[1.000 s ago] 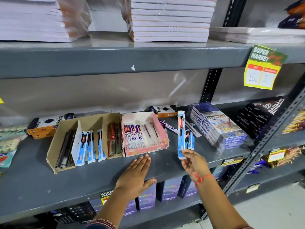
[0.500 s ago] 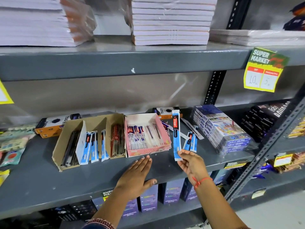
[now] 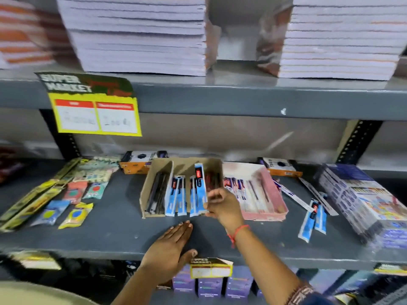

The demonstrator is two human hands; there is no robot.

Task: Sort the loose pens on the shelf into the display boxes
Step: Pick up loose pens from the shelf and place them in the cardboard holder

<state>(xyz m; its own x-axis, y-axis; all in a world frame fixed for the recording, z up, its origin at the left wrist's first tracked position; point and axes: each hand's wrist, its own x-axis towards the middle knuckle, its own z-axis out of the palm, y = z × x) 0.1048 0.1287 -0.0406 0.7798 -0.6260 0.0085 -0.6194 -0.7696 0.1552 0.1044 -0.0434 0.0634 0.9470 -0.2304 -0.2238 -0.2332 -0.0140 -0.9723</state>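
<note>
My right hand grips a blue packaged pen and holds it upright over the brown cardboard display box, beside other blue pen packs standing in it. Dark pens fill the box's left and right slots. My left hand lies flat on the grey shelf, fingers together, holding nothing. A pink display box with white pen packs sits to the right. Two loose blue pen packs and white ones lie right of it.
Stationery packets lie on the shelf's left. A wrapped stack of boxes stands at the right. Orange boxes sit at the back. Notebook stacks fill the upper shelf, with a yellow price tag hanging from its edge.
My right hand carried the blue pen pack leftward from beside the loose pens to the brown box. The view swung left. My left hand stayed flat on the shelf.
</note>
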